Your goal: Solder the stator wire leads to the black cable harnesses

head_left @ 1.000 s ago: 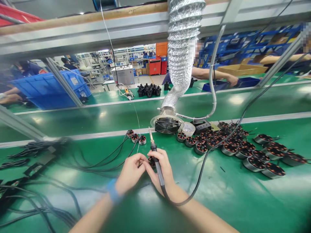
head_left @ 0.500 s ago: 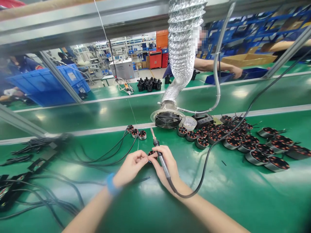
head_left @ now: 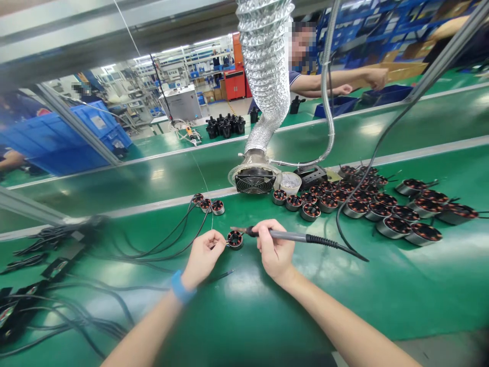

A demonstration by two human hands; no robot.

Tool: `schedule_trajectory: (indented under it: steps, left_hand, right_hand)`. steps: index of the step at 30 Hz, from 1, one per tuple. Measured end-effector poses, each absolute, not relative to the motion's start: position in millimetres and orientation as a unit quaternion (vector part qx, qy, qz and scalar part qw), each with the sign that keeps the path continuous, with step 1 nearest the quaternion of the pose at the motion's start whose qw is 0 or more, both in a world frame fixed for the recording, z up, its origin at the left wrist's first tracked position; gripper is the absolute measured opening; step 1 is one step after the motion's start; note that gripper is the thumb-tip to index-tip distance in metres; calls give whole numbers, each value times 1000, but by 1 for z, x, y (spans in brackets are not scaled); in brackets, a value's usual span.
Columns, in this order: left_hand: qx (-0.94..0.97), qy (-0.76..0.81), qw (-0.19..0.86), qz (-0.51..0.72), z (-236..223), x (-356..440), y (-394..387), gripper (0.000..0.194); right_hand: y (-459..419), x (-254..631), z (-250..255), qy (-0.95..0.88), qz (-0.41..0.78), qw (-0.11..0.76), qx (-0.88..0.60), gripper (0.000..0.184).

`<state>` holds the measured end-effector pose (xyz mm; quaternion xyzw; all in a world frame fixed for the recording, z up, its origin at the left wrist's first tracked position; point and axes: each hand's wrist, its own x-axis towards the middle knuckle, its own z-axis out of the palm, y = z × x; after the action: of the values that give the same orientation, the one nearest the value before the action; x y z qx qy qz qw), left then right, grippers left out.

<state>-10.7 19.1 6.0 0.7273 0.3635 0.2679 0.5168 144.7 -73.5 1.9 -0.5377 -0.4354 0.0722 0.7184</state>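
Note:
A small round motor stator (head_left: 234, 239) with copper windings lies on the green bench mat in front of me. My left hand (head_left: 202, 256), a blue band on its wrist, pinches something thin right beside the stator, too small to make out. My right hand (head_left: 274, 248) grips a soldering iron (head_left: 290, 236), held level, with its tip pointing left and reaching the stator's top. The iron's black cord trails off to the right.
A fume extractor fan (head_left: 254, 179) on a silver duct (head_left: 265, 71) stands behind the stator. Many stators (head_left: 376, 204) lie to the right, three more (head_left: 208, 204) with black leads to the left. Cables (head_left: 57, 300) cover the left side. Other people work across the conveyor.
My right hand has swung the soldering iron from upright to level, tip now at the stator. The view has shifted a little upward and leftward. My left hand stays beside the stator.

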Motion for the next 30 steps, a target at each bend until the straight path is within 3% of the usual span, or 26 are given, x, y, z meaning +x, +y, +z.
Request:
schedule_trajectory:
  steps: [12, 21, 30]
  left_hand:
    - [715, 376, 516, 285, 6, -8, 15, 20]
    - [717, 377, 511, 287, 4, -9, 15, 20]
    - [720, 381, 509, 279, 3, -9, 15, 19]
  right_hand:
    - [-78, 142, -2, -520, 42, 685, -508, 23]
    - [-78, 140, -6, -457, 118, 705, -529, 28]
    - [-76, 143, -3, -400, 119, 744, -523, 30]
